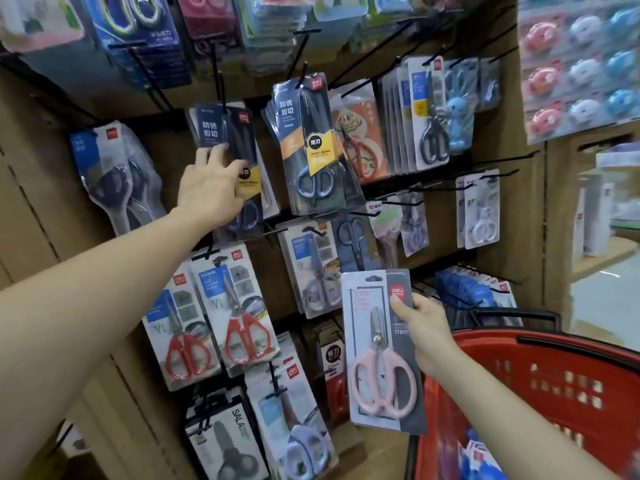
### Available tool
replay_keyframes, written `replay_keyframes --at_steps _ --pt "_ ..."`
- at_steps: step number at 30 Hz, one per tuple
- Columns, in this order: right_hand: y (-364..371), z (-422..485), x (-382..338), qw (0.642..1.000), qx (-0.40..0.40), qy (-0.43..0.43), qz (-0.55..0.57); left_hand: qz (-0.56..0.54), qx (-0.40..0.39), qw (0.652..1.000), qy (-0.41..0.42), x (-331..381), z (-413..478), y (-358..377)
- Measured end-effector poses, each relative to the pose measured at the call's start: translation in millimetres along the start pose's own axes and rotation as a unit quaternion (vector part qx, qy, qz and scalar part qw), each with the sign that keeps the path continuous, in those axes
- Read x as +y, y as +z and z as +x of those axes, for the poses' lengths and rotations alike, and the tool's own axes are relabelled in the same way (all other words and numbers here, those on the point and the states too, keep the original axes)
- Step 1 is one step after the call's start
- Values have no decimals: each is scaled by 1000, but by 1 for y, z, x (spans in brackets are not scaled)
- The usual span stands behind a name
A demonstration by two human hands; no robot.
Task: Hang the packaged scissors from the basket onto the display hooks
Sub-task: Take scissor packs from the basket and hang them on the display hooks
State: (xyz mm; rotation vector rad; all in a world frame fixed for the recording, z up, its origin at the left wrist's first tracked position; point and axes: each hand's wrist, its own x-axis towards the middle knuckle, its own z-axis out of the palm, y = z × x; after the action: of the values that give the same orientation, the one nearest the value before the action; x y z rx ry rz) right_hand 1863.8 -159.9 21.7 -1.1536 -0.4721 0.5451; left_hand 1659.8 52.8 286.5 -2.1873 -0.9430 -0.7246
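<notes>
My right grip pinching the pink-handled scissors pack by its right edge, thumb on front, pack upright just left of the red basket, my left grip released, fingers flat on a dark scissors pack hanging from a display hook

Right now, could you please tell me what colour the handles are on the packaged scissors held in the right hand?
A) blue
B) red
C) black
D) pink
D: the right hand pinches the upper right edge of a pack of scissors, and the handles inside it are pale pink.
</notes>
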Motion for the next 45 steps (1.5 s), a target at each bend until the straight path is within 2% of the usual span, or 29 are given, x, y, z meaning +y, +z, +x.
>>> replay_keyframes --at_steps 11,20,23,26,28,32,35,41,45 --pt "-5 -3 -7 999 5 16 31 -19 -77 997 -23 4 5 7" --pt "2 -2 -5 999 -7 21 26 53 -31 997 52 -8 -17 -8" --pt "4 -5 -9 999 -15 20 32 47 -105 993 36 -9 -18 -8" --pt "5 -7 -11 999 -28 7 26 -16 -160 987 -1 -4 -17 -12" --pt "5 -7 -11 999 -42 -8 9 -66 -140 988 -12 0 -19 -17" --pt "10 -12 -16 996 -78 -47 -25 -165 -42 985 -5 12 -43 -31" --pt "21 -19 -27 989 -115 -84 -41 -196 15 980 10 18 -76 -39" --pt "69 -17 -53 974 -163 -138 -71 -241 22 970 -39 5 -139 -20" --pt "104 -3 -57 970 -179 -141 -81 -262 81 960 -57 9 -159 6"
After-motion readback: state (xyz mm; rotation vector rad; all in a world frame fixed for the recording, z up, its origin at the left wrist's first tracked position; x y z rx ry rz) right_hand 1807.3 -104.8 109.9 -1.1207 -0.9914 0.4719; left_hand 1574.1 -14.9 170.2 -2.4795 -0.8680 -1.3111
